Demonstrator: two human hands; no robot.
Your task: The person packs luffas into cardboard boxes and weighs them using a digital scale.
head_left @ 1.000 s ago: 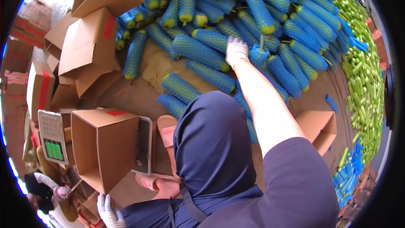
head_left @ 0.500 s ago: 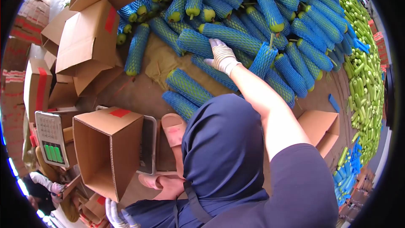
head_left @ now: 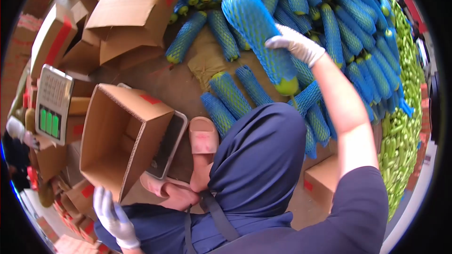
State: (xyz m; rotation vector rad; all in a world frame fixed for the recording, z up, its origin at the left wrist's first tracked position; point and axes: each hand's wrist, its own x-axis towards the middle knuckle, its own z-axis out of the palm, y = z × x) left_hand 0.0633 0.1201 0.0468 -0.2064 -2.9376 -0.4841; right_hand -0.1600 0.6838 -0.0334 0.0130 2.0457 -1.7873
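Observation:
My right hand (head_left: pixel 300 48), in a white glove, grips a long green gourd (head_left: pixel 256 35) wrapped in a blue foam net. It is lifted above the pile and tilted, with its bare green end pointing down toward me. My left hand (head_left: pixel 113 218), also gloved, has its fingers apart beside the lower edge of a cardboard box (head_left: pixel 153 124) and holds nothing. The box lies with its open side toward the left on a platform scale (head_left: pixel 172 146). Several netted gourds (head_left: pixel 230 94) rest on the floor in front of my knee.
A heap of netted gourds (head_left: pixel 358 33) spreads ahead and right, with bare green ones (head_left: pixel 400 150) beyond. Empty cartons (head_left: pixel 136 4) stack at upper left, near the scale's display (head_left: pixel 49 123). Another person's gloved hand (head_left: pixel 19 130) shows at far left. A closed-looking carton (head_left: pixel 322 183) sits right of me.
My right hand has taken a netted gourd up off the pile. My left hand has risen into fuller view by the box. The whole view has shifted.

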